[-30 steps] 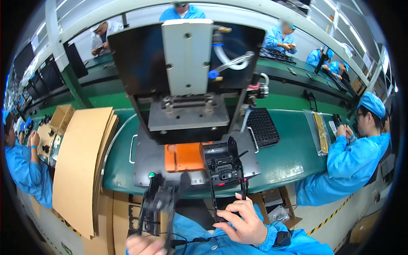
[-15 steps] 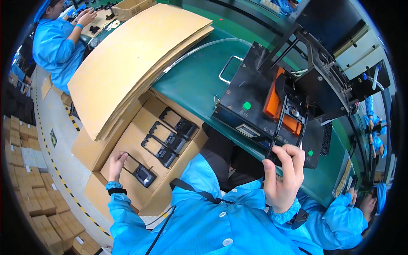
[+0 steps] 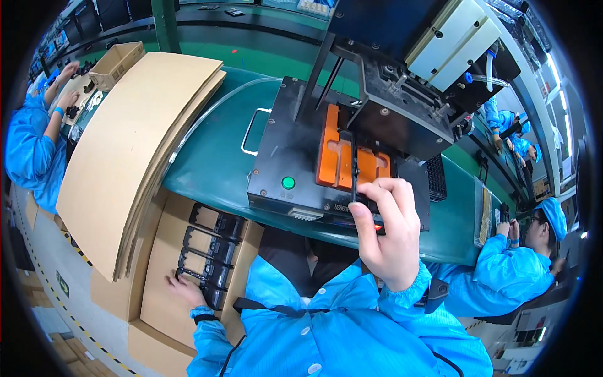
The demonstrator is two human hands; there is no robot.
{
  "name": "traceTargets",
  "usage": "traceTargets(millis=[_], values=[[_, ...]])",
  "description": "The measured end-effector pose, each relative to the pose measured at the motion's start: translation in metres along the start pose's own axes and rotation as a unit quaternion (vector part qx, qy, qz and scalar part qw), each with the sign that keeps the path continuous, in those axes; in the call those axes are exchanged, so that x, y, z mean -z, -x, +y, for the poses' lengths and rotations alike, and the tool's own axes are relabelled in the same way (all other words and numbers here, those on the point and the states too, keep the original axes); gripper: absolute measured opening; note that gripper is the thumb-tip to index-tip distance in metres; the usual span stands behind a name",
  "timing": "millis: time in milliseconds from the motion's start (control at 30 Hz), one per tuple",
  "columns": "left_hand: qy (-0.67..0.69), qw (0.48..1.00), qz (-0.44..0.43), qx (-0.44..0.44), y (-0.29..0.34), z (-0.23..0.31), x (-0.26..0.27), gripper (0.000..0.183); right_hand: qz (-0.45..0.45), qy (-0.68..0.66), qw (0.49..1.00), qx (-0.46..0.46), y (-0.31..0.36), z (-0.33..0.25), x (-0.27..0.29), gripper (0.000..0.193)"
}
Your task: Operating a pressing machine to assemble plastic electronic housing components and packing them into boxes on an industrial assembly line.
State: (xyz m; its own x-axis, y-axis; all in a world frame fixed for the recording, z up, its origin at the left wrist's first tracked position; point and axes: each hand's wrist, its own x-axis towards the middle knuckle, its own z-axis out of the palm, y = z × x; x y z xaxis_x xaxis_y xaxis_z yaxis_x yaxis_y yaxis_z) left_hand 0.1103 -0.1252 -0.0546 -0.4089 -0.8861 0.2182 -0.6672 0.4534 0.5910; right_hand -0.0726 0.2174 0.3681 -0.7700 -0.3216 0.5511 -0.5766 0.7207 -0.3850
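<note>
My right hand (image 3: 392, 235) pinches the lower end of a thin black plastic frame (image 3: 355, 154), seen nearly edge-on. The frame stands in front of the orange fixture (image 3: 328, 151) on a black press machine (image 3: 270, 166); whether they touch I cannot tell. Down at the left, my left hand (image 3: 185, 290) is inside an open cardboard box (image 3: 151, 308), its fingers apart at the outer corner of the nearest black frame (image 3: 213, 283). Several such frames lie there side by side in a row, each with an open window and a solid black end.
Large cardboard sheets (image 3: 135, 125) are stacked beyond the box. The press head (image 3: 402, 122) overhangs the fixture. A green button (image 3: 288, 183) and a metal handle (image 3: 248, 135) sit on the machine, which stands on a green table (image 3: 207, 166). Co-workers (image 3: 509, 267) sit at right and left.
My left hand's frame has come up against the row in the box, and its fingers have loosened. The frame in my right hand has turned more edge-on. The view has swung right.
</note>
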Motion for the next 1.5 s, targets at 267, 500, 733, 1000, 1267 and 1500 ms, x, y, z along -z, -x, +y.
traceTargets(millis=[267, 500, 733, 1000, 1267, 1500], values=[[0.243, 0.948, -0.057, -0.197, -0.008, 0.208, 0.104, 0.02, 0.007, -0.003, 1.0, 0.003, -0.011, 0.01, -0.02, 0.02], [0.377, 0.756, -0.097, -0.526, -0.005, 0.386, 0.157, 0.022, 0.004, 0.098, 0.995, 0.035, -0.01, 0.016, -0.019, 0.026], [0.26, 0.731, -0.161, -0.61, -0.006, 0.45, 0.147, 0.031, -0.094, 0.126, 0.987, 0.041, 0.017, 0.012, -0.015, 0.056], [0.12, 0.716, -0.185, -0.662, -0.006, 0.465, 0.147, 0.04, -0.056, 0.119, 0.991, 0.015, 0.006, 0.056, -0.004, 0.068], [0.009, 0.786, -0.133, -0.603, -0.006, 0.409, 0.162, 0.047, -0.083, 0.134, 0.986, -0.048, 0.056, 0.082, 0.039, 0.072], [-0.016, 0.793, -0.132, -0.595, 0.004, 0.415, 0.158, 0.048, -0.109, 0.076, 0.991, -0.012, 0.072, 0.096, 0.05, 0.068]])
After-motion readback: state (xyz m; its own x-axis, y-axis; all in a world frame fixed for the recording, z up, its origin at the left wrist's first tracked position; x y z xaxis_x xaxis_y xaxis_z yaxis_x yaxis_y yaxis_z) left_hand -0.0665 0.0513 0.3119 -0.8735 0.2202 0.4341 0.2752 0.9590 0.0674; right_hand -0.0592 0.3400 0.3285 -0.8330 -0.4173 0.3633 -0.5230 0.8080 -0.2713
